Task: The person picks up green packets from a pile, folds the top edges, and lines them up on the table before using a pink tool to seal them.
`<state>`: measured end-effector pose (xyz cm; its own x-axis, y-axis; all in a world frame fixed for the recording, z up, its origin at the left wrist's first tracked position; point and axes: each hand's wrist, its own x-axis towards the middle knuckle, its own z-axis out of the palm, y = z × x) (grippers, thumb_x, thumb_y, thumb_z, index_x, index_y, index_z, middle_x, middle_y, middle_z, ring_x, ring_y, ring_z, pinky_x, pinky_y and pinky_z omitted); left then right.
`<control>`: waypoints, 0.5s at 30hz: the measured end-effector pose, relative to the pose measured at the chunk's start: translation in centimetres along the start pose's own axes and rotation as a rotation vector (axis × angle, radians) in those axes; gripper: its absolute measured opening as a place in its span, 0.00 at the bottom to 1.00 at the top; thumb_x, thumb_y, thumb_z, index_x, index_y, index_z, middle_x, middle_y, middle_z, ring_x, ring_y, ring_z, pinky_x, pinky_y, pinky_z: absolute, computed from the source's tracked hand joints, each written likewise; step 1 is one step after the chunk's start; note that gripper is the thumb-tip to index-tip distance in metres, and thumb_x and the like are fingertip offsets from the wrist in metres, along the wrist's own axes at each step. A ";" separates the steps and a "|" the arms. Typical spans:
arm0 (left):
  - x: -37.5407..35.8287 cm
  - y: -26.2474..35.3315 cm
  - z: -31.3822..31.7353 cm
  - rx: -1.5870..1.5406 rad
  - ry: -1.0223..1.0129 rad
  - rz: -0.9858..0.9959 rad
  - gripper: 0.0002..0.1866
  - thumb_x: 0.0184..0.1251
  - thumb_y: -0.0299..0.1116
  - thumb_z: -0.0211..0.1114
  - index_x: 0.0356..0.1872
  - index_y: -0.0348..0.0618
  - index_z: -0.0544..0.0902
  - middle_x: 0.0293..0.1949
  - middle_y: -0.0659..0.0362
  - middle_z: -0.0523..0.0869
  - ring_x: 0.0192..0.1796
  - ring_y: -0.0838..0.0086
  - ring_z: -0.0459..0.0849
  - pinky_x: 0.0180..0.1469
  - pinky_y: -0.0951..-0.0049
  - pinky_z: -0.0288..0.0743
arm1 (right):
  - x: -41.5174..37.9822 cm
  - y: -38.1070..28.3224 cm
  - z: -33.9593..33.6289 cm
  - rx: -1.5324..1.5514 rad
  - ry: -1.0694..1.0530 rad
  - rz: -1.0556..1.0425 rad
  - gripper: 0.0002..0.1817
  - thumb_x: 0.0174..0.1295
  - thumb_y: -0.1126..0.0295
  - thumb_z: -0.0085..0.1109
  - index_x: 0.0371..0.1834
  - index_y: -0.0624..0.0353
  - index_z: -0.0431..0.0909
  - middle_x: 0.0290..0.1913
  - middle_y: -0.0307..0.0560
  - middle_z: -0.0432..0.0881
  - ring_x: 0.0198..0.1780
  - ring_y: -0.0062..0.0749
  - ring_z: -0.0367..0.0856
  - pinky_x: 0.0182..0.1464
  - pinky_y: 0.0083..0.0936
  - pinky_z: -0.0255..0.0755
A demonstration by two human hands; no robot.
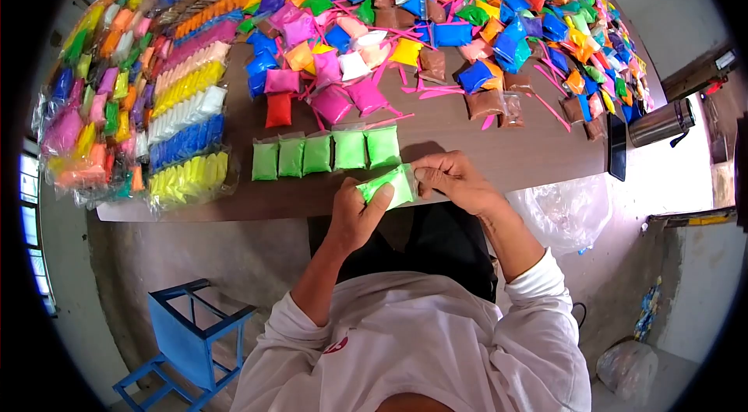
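Over the table's near edge, my left hand (358,214) is closed around a light green clay packet (400,189), thumb on top. My right hand (458,181) pinches the packet's clear right end between thumb and fingers. Just beyond my hands, several matching green packets (318,153) lie side by side in a row. A red packet (278,110) and magenta packets (332,103) lie farther back, with thin pink plastic sticks (553,109) scattered among the loose packets.
Bundled packets in clear bags (187,124) cover the table's left side. Many mixed-colour packets (510,38) are heaped at the back. A phone (616,149) and a steel tumbler (659,124) stand near the right edge. A blue stool (187,330) is on the floor, lower left.
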<state>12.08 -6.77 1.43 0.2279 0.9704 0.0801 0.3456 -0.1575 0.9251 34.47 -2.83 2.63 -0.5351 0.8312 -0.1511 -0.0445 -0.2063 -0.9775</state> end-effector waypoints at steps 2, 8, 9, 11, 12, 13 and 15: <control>0.0 -0.1 0.0 0.010 0.002 -0.007 0.18 0.71 0.45 0.59 0.35 0.38 0.85 0.25 0.50 0.82 0.31 0.58 0.77 0.41 0.62 0.71 | 0.0 0.2 -0.1 0.008 -0.004 -0.004 0.16 0.73 0.64 0.56 0.52 0.67 0.81 0.33 0.37 0.82 0.35 0.18 0.79 0.41 0.19 0.72; 0.1 0.3 -0.1 -0.003 -0.002 -0.007 0.17 0.71 0.44 0.59 0.36 0.38 0.85 0.25 0.51 0.82 0.32 0.59 0.77 0.41 0.63 0.71 | 0.1 -0.1 -0.1 0.001 -0.023 -0.012 0.16 0.72 0.64 0.57 0.52 0.67 0.81 0.34 0.37 0.82 0.35 0.18 0.79 0.41 0.19 0.74; 0.1 0.3 -0.1 0.002 -0.005 -0.006 0.17 0.71 0.44 0.59 0.36 0.38 0.85 0.25 0.51 0.82 0.32 0.59 0.78 0.41 0.63 0.71 | 0.1 -0.1 -0.1 0.010 -0.026 -0.009 0.16 0.72 0.65 0.57 0.52 0.67 0.81 0.34 0.37 0.82 0.35 0.18 0.79 0.41 0.19 0.74; 0.0 0.3 -0.1 0.007 -0.008 -0.006 0.17 0.71 0.44 0.59 0.36 0.38 0.85 0.25 0.51 0.82 0.32 0.59 0.78 0.41 0.63 0.71 | 0.0 0.1 -0.1 0.001 -0.027 -0.013 0.15 0.72 0.65 0.57 0.52 0.67 0.81 0.35 0.37 0.82 0.36 0.18 0.79 0.41 0.18 0.74; 0.0 0.3 0.0 0.001 0.001 -0.006 0.17 0.71 0.43 0.59 0.36 0.38 0.85 0.25 0.51 0.82 0.32 0.59 0.78 0.41 0.63 0.71 | -0.1 0.1 -0.2 -0.008 -0.028 -0.016 0.15 0.72 0.66 0.57 0.52 0.66 0.81 0.36 0.37 0.83 0.36 0.18 0.79 0.40 0.18 0.75; 0.0 0.3 0.0 -0.004 0.010 -0.005 0.17 0.71 0.43 0.59 0.36 0.37 0.84 0.25 0.51 0.82 0.31 0.59 0.78 0.41 0.63 0.71 | -0.1 0.1 -0.1 -0.008 -0.027 -0.017 0.15 0.72 0.66 0.57 0.52 0.66 0.81 0.36 0.37 0.83 0.36 0.18 0.79 0.40 0.18 0.75; 0.1 0.4 0.0 0.000 0.002 -0.004 0.17 0.71 0.43 0.59 0.36 0.37 0.84 0.25 0.51 0.82 0.32 0.59 0.78 0.41 0.63 0.71 | -0.2 0.0 0.0 0.010 -0.044 -0.001 0.14 0.71 0.67 0.58 0.52 0.65 0.81 0.39 0.37 0.84 0.37 0.18 0.79 0.41 0.18 0.76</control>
<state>12.21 -6.75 1.80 0.2250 0.9713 0.0767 0.3462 -0.1532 0.9255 34.57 -2.97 2.60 -0.5718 0.8077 -0.1437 -0.0530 -0.2112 -0.9760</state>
